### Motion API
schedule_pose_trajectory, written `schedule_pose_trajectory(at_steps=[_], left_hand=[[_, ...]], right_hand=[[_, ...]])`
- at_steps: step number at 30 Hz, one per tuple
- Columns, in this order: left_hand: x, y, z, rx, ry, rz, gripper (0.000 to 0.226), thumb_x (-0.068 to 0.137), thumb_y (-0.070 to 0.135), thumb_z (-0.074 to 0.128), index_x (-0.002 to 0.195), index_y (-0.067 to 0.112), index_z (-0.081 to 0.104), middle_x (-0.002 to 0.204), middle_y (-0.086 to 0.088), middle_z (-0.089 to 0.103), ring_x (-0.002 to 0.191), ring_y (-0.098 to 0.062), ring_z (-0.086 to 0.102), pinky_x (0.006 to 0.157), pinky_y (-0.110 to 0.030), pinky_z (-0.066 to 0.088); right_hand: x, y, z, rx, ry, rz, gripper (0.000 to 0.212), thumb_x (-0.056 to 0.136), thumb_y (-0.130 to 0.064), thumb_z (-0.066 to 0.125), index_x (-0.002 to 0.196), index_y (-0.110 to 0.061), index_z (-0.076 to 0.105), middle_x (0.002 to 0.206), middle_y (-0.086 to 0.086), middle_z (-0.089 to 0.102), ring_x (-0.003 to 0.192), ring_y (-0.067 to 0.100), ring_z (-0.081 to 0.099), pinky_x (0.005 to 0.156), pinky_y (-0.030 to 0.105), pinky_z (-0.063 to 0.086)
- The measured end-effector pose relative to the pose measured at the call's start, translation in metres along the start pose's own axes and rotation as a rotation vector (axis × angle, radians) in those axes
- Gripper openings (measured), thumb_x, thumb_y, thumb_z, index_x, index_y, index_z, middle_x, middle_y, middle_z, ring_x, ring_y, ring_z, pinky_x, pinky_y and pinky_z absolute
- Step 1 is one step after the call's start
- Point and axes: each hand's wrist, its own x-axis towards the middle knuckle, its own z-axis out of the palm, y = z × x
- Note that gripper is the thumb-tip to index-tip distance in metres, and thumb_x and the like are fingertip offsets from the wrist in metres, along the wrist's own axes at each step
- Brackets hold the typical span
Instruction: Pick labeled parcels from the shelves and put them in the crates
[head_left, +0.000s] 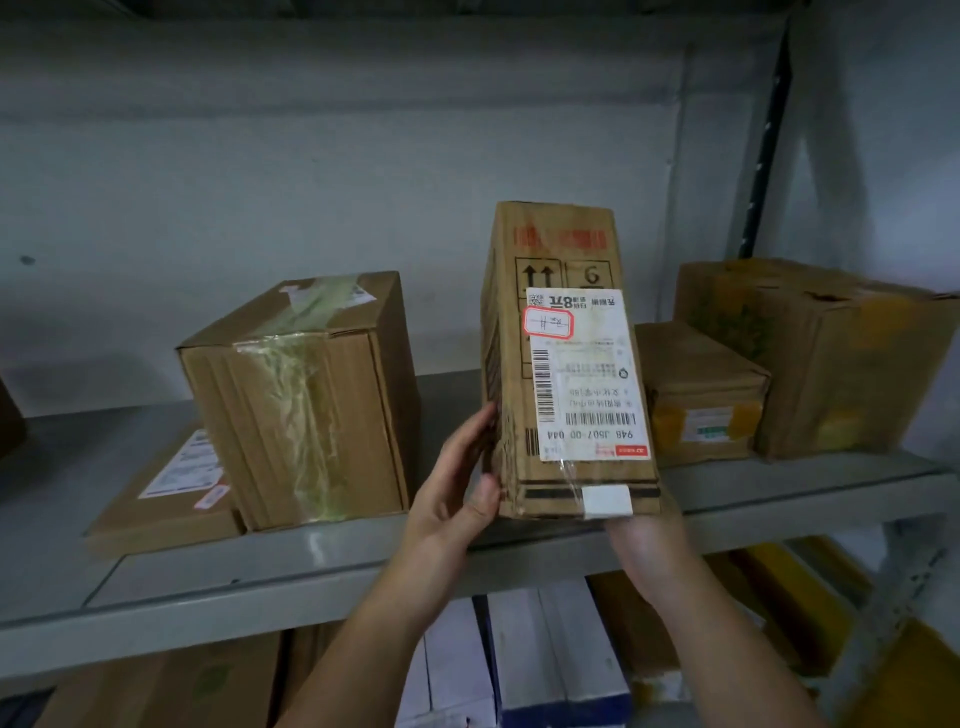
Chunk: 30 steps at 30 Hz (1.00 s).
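- Tall parcel (563, 364) stood upright at the front edge of the grey shelf (311, 561), white shipping label (587, 374) facing the camera, print upside down.
- Left hand (457, 499) gripped the parcel's lower left edge, thumb on the front corner, fingers laid up the side.
- Right hand (647, 540) sat under the parcel's lower right corner; fingers hidden behind the box, so probably cupping the base, but grip impossible to tell.
- Taped carton (306, 400) stood to the left, well apart from the parcel, just beside a flat labeled box (166, 499).
- Small box (701, 395) lay just right of the parcel, a larger worn carton (826, 358) behind it.
- More boxes (545, 654) showed on the level below.
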Motion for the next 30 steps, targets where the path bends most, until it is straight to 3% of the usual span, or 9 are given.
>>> schedule_pose_trajectory(at_steps=[5,11,13,17,20,23,26,28,30], left_hand=[[-0.002,-0.002,0.001,-0.005,-0.022,0.024,0.072,0.084,0.068,0.075,0.150,0.055,0.050,0.161,0.012,0.052,0.153,-0.015,0.045,0.124,-0.047,0.037],[-0.004,-0.003,-0.001,-0.017,-0.023,0.042,0.073,0.088,0.061,0.076,0.154,0.047,0.049,0.165,0.005,0.049,0.155,-0.021,0.042,0.125,-0.054,0.035],[-0.004,-0.003,-0.001,-0.012,-0.022,0.040,0.073,0.087,0.063,0.077,0.153,0.048,0.050,0.164,0.005,0.049,0.155,-0.020,0.042,0.124,-0.052,0.036],[-0.003,-0.004,-0.001,-0.017,-0.035,0.039,0.074,0.087,0.063,0.077,0.154,0.046,0.050,0.164,0.002,0.050,0.155,-0.023,0.041,0.125,-0.054,0.033],[-0.002,-0.006,-0.001,-0.006,-0.024,0.040,0.076,0.087,0.064,0.075,0.155,0.044,0.048,0.163,0.003,0.050,0.155,-0.021,0.043,0.124,-0.052,0.034],[0.002,-0.011,0.001,0.013,0.035,0.037,0.065,0.096,0.063,0.065,0.156,0.043,0.048,0.160,0.005,0.054,0.152,-0.018,0.046,0.123,-0.052,0.035],[0.012,-0.010,0.009,0.043,0.135,-0.026,0.048,0.106,0.068,0.039,0.146,0.049,0.057,0.150,0.013,0.063,0.144,-0.008,0.053,0.125,-0.050,0.037],[0.015,-0.008,0.013,-0.034,0.187,-0.117,0.055,0.100,0.074,0.035,0.137,0.048,0.065,0.143,0.014,0.068,0.138,-0.005,0.059,0.124,-0.045,0.039],[0.014,-0.003,0.019,0.004,0.192,-0.137,0.058,0.099,0.073,0.030,0.140,0.046,0.061,0.138,0.018,0.069,0.133,-0.001,0.061,0.118,-0.035,0.042]], right_hand=[[0.002,0.007,-0.004,-0.025,-0.028,-0.037,0.131,0.049,-0.087,0.084,0.153,-0.015,0.048,0.133,0.002,0.072,0.125,0.023,0.068,0.101,0.042,0.055],[0.000,0.008,-0.003,0.047,-0.030,-0.034,0.137,0.039,-0.083,0.088,0.146,-0.006,0.050,0.115,-0.001,0.078,0.105,0.011,0.076,0.073,0.017,0.060],[0.000,0.008,-0.002,0.062,-0.039,-0.034,0.127,0.046,-0.077,0.088,0.143,-0.005,0.051,0.105,-0.008,0.081,0.109,0.016,0.075,0.073,0.017,0.059],[0.002,0.013,-0.004,0.056,-0.043,-0.023,0.088,0.079,-0.051,0.075,0.149,-0.006,0.047,0.118,0.000,0.077,0.118,0.022,0.072,0.078,0.022,0.061],[0.001,0.011,-0.002,0.013,-0.045,-0.031,0.090,0.077,-0.056,0.083,0.145,-0.007,0.049,0.105,-0.010,0.080,0.102,0.007,0.076,0.076,0.017,0.059],[0.002,0.008,0.003,-0.027,-0.013,-0.031,0.034,0.108,-0.022,0.053,0.142,-0.017,0.054,0.106,-0.014,0.078,0.101,-0.003,0.073,0.078,0.013,0.056],[0.005,0.001,0.011,-0.214,-0.022,0.016,0.035,0.114,-0.042,0.035,0.136,-0.036,0.062,0.115,-0.025,0.075,0.115,-0.005,0.067,0.089,0.015,0.053],[0.005,-0.005,0.015,-0.327,-0.084,0.078,0.046,0.112,-0.057,0.027,0.133,-0.042,0.064,0.121,-0.023,0.072,0.119,-0.006,0.062,0.099,0.020,0.048],[0.005,-0.012,0.019,-0.434,-0.144,0.091,0.054,0.110,-0.061,0.018,0.135,-0.040,0.062,0.127,-0.027,0.064,0.116,-0.015,0.056,0.101,0.015,0.042]])
